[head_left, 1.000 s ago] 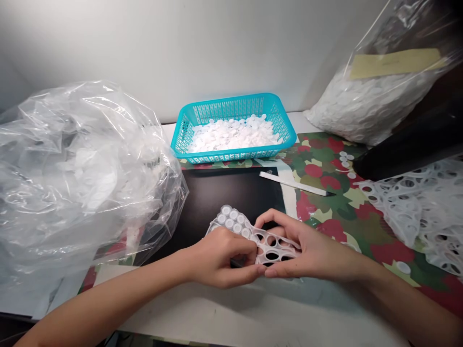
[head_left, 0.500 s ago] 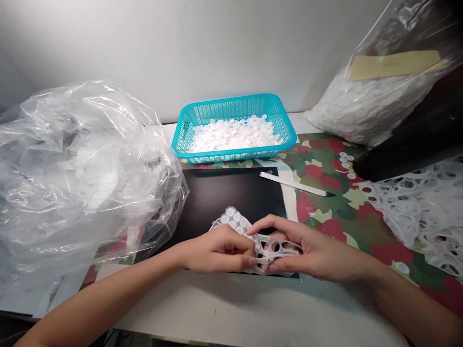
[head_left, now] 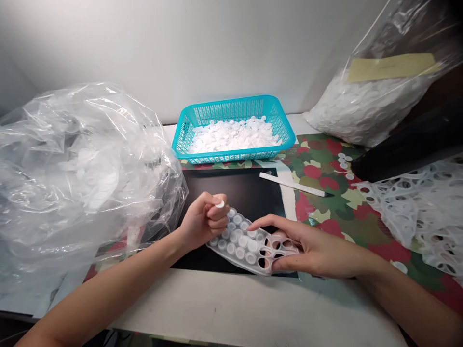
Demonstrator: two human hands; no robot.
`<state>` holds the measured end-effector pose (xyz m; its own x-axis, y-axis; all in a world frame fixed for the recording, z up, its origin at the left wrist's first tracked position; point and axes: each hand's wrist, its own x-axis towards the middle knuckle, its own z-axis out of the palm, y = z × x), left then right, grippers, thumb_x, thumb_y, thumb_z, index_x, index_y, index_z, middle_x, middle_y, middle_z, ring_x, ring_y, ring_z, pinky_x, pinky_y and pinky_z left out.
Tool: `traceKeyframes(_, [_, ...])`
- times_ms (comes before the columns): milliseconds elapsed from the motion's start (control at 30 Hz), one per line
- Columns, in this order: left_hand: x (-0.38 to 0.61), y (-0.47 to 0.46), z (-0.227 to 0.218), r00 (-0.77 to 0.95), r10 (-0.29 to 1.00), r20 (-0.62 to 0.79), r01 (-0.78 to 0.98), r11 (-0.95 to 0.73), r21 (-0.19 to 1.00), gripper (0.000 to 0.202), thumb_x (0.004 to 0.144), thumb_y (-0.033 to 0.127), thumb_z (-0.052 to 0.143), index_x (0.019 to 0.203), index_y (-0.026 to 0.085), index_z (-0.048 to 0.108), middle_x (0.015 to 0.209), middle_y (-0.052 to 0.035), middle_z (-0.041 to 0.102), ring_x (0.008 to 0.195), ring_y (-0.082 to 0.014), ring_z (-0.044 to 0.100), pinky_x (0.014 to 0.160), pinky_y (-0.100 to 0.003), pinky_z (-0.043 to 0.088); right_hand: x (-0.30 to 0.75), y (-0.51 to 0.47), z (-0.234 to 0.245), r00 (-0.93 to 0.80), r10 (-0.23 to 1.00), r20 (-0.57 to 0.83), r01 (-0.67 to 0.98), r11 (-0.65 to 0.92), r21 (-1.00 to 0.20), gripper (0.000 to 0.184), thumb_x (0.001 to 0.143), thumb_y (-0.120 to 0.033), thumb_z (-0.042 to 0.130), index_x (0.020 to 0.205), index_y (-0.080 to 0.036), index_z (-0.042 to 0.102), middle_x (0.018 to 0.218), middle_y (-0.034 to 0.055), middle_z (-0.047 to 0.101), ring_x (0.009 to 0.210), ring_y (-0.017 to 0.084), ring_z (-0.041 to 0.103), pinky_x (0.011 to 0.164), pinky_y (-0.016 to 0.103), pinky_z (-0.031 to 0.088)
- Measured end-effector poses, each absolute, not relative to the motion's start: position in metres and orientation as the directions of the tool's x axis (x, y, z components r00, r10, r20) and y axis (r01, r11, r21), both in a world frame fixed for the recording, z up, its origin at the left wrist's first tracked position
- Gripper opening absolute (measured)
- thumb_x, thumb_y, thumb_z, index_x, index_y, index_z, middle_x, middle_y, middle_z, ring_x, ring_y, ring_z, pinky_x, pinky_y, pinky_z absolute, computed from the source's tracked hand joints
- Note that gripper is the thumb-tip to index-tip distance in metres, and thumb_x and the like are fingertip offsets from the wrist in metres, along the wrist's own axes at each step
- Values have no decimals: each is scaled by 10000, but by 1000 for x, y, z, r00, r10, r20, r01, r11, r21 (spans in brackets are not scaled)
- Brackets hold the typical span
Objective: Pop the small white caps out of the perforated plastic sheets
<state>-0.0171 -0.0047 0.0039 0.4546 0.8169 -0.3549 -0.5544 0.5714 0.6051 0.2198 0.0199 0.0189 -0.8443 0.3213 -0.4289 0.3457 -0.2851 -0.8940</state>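
Observation:
A white moulded sheet of round caps (head_left: 243, 242) lies on a black mat (head_left: 231, 193), partly emptied, with open holes at its right end. My right hand (head_left: 307, 248) grips that holed end, thumb under and fingers over it. My left hand (head_left: 206, 219) is raised just above the sheet's left side, closed in a fist, pinching one small white cap (head_left: 219, 204) between thumb and forefinger.
A turquoise basket (head_left: 278, 118) of loose white caps stands at the back centre. A big clear plastic bag (head_left: 79, 168) fills the left. At right sit a bag of caps (head_left: 365, 103), emptied holed sheets (head_left: 423, 207) and a white strip (head_left: 294, 184).
My left hand has pulled away from the sheet and lifted up-left with a single cap. The sheet now lies flatter, showing more caps. My right hand has kept its hold.

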Motion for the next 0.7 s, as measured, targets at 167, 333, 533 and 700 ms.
traceKeyframes(167, [-17,-9,1,510,808,-294,-462,546,699,108,674,194,494,580,141,490,442,77,175,374,-41,165,377,-148,153,218,21,30,-803,351,-482,430,-220,-876,516,837,-204,608,1277,-333,371,961,-15,624,811,138,572,673,210,442])
traceKeyframes(333, [-20,-9,3,595,758,-268,-471,599,647,124,690,172,400,676,143,520,486,41,282,385,-59,192,328,-128,141,218,21,25,-754,419,-506,480,-175,-860,440,840,-336,618,1224,-341,403,909,-22,600,519,76,484,442,175,381])
traceKeyframes(533, [-18,-8,5,600,759,-252,-482,595,643,214,692,255,447,518,140,395,552,9,321,438,-67,254,316,-144,129,218,20,9,-711,558,-427,393,-188,-900,347,876,-377,576,1184,-330,422,925,-20,596,504,66,430,431,174,336])
traceKeyframes(700, [-10,-15,1,504,793,-344,-243,512,824,437,858,311,461,499,155,265,505,52,243,424,-32,185,365,-154,133,216,22,4,-624,688,-370,341,-187,-921,297,891,-393,555,1146,-302,435,1020,1,597,503,54,396,471,191,330])
